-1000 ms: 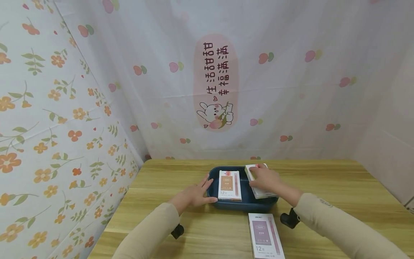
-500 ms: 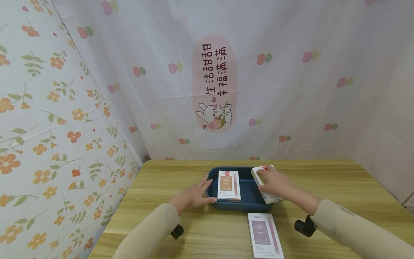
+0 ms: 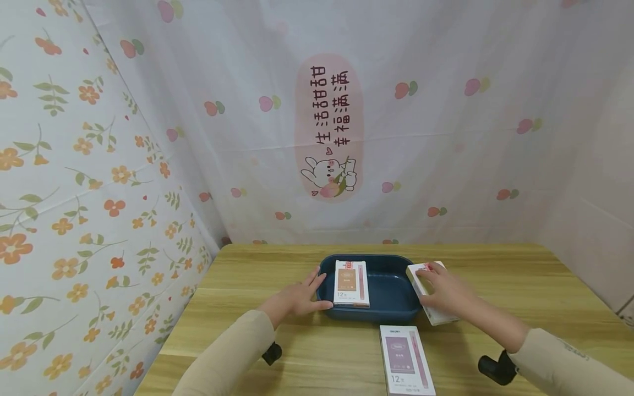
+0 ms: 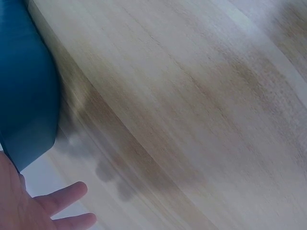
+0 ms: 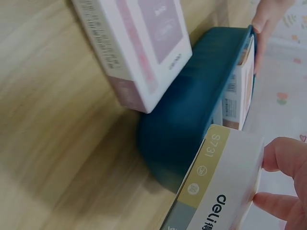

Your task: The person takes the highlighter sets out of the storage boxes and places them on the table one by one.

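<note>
My right hand grips a white pen box with a yellow-green end marked "deli" and "S731". In the head view that box is tilted just off the right end of a dark blue plastic basin. Inside the basin, toward its left, lies a white pen box with an orange panel. My left hand rests at the basin's left end, fingers spread along the rim; in the left wrist view only part of the hand shows.
A white pen box with a purple panel lies on the wooden table in front of the basin. Behind the table hangs a printed white cloth; a flowered cloth hangs at the left.
My right hand has carried the yellow-green-ended pen box to the right, from over the basin's right part to beyond its right rim. The left hand stays at the basin's left end.
</note>
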Tool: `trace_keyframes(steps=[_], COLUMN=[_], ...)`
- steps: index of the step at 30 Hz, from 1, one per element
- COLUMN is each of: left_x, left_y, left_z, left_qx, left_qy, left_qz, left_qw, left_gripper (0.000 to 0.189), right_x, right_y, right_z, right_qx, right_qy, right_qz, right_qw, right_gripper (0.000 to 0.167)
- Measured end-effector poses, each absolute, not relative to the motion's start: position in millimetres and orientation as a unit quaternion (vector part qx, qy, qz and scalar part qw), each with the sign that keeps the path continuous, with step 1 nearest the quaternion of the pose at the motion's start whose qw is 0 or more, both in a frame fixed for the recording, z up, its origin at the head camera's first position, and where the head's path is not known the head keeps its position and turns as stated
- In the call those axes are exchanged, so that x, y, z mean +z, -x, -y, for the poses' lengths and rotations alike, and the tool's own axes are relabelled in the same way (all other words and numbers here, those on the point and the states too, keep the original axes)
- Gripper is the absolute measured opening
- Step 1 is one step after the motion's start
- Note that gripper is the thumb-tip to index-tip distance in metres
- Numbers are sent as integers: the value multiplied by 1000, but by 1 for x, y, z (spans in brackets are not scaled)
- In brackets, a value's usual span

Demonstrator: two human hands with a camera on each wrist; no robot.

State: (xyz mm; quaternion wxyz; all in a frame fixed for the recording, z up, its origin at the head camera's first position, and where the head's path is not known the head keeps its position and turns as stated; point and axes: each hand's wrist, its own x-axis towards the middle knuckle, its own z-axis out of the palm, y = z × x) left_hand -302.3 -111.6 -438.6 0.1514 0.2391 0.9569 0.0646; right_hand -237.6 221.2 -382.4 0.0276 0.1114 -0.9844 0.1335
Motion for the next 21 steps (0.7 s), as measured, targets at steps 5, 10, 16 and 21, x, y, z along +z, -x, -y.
trace_keyframes(steps=[5,10,16,21], left_x=[-439,-439,-439,-438], left_y=[302,302,302,302], left_z=[111,111,112,112], left_qx=[71,71,71,67], left_qy=[-238,-238,-238,-242], left_qz=[-956,-956,-956,-955], left_qw=[157,158,157,157], left_gripper=[88,88,88,88], right_x=[-387,-391,-400,-411], right_y=[228,219,209,199], right_z=[-233,-243,-253,-259], right_qx=[121,122,121,122], right_qy=[-113,-109,-99,-86], right_qz=[985,986,987,989], right_qw=[36,43,34,18], right_gripper=[54,53,54,55])
